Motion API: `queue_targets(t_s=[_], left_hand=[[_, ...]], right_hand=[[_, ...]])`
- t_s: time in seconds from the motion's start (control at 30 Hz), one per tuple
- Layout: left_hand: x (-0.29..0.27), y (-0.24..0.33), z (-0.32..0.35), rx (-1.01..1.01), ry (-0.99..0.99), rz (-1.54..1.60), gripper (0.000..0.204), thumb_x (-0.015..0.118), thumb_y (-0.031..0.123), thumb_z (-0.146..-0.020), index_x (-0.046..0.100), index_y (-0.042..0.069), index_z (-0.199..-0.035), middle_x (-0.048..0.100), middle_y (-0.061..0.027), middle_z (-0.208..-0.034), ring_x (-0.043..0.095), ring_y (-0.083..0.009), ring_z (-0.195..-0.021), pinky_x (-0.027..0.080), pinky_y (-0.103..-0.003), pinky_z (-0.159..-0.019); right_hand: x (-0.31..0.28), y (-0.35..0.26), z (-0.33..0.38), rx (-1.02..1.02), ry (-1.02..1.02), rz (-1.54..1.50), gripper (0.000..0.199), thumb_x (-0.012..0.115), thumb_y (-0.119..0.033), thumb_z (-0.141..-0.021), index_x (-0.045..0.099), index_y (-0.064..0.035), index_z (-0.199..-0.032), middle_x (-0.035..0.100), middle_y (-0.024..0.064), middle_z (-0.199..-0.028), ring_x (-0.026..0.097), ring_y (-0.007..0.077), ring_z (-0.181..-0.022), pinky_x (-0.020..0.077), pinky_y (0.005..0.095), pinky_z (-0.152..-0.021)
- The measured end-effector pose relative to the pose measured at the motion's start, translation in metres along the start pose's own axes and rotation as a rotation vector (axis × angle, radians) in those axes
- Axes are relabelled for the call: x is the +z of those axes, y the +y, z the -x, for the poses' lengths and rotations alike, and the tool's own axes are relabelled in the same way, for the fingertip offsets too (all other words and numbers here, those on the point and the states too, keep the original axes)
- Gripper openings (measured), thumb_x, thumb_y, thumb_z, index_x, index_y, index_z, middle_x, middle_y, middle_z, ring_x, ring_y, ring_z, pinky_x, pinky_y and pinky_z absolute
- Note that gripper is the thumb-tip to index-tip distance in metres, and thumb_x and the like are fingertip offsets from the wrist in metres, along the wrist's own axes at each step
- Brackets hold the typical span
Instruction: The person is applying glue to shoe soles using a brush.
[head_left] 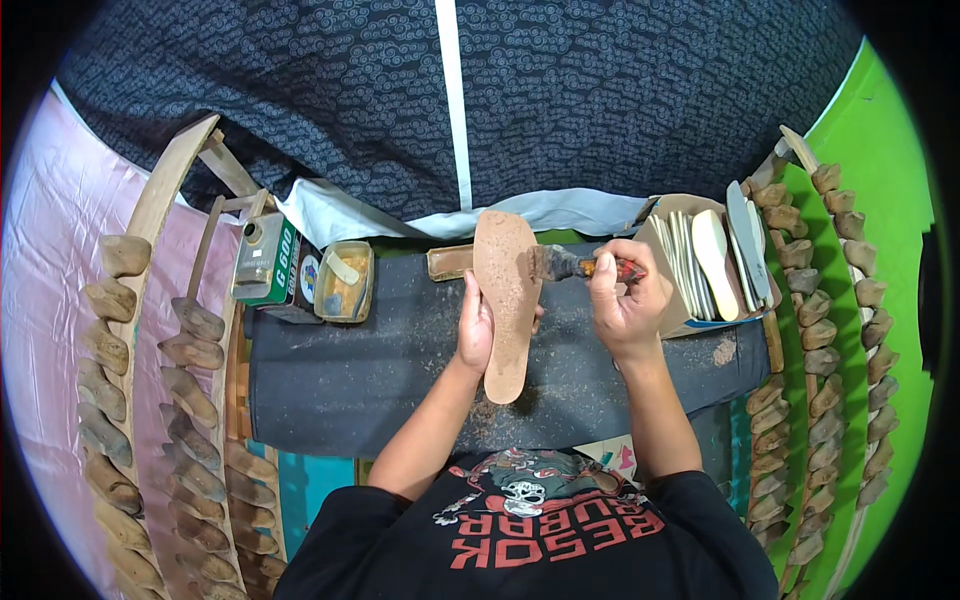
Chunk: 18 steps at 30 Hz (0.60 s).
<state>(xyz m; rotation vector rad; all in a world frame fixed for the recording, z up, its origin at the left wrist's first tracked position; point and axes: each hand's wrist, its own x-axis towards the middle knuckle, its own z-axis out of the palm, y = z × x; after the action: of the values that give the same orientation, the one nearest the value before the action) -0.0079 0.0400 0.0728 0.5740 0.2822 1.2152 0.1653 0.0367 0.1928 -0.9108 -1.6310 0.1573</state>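
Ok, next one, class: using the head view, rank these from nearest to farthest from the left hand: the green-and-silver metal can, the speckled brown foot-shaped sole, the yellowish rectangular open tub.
1. Brown sole: held in the left hand.
2. Yellowish tub: off to the hand's left.
3. Green-and-silver can: farther left, past the tub.

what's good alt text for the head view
Left hand holds a brown sole above a dark cloth; right hand holds a brush at its right edge. A can and tub stand at left, a box of insoles at right, lasts along both sides.
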Motion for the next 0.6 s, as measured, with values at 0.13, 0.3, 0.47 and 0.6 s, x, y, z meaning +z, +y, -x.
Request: queue_targets(t_s=[0.13, 0.3, 0.47, 0.6], left_hand=[[0.009, 0.001, -0.001, 0.019, 0.057, 0.123, 0.082, 0.018, 0.071, -0.102, 0.055, 0.005, -0.134, 0.068, -0.0127, -0.112, 0.069, -0.0219, -0.085, 0.058, -0.036, -0.072], [-0.018, 0.008, -0.009, 0.041, -0.085, 0.050, 0.079, 0.017, 0.069, -0.103, 0.054, 0.008, -0.135, 0.068, -0.0122, -0.114, 0.070, -0.0233, -0.087, 0.059, -0.038, -0.074], [0.019, 0.013, -0.011, 0.080, 0.293, 0.226, 0.079, 0.017, 0.068, -0.104, 0.054, 0.006, -0.134, 0.069, -0.0130, -0.111, 0.071, -0.0247, -0.090, 0.061, -0.039, -0.075], [-0.008, 0.009, -0.011, 0.072, 0.022, -0.018, 0.079, 0.018, 0.068, -0.104, 0.054, 0.005, -0.135, 0.069, -0.0116, -0.112, 0.071, -0.0253, -0.093, 0.060, -0.040, -0.081]], right_hand=[[0.003, -0.007, 0.002, -0.027, -0.067, 0.017, 0.007, 0.066, -0.002, -0.091, 0.062, 0.0000, -0.097, 0.065, 0.0078, -0.072, 0.061, 0.0132, -0.055, 0.0492, 0.0284, -0.052], [0.008, -0.028, 0.037, -0.009, -0.223, -0.084, 0.010, 0.069, -0.005, -0.088, 0.062, -0.0018, -0.093, 0.067, 0.0088, -0.073, 0.066, 0.0221, -0.057, 0.0526, 0.0325, -0.055], [0.005, -0.009, 0.019, 0.020, -0.034, 0.004, 0.006, 0.066, -0.005, -0.093, 0.062, -0.0016, -0.096, 0.063, 0.0047, -0.068, 0.059, 0.0106, -0.055, 0.0479, 0.0269, -0.052], [0.006, -0.015, 0.008, 0.038, -0.005, 0.019, 0.006, 0.067, -0.004, -0.093, 0.061, -0.0011, -0.095, 0.061, 0.0032, -0.067, 0.058, 0.0097, -0.054, 0.0465, 0.0264, -0.050]])
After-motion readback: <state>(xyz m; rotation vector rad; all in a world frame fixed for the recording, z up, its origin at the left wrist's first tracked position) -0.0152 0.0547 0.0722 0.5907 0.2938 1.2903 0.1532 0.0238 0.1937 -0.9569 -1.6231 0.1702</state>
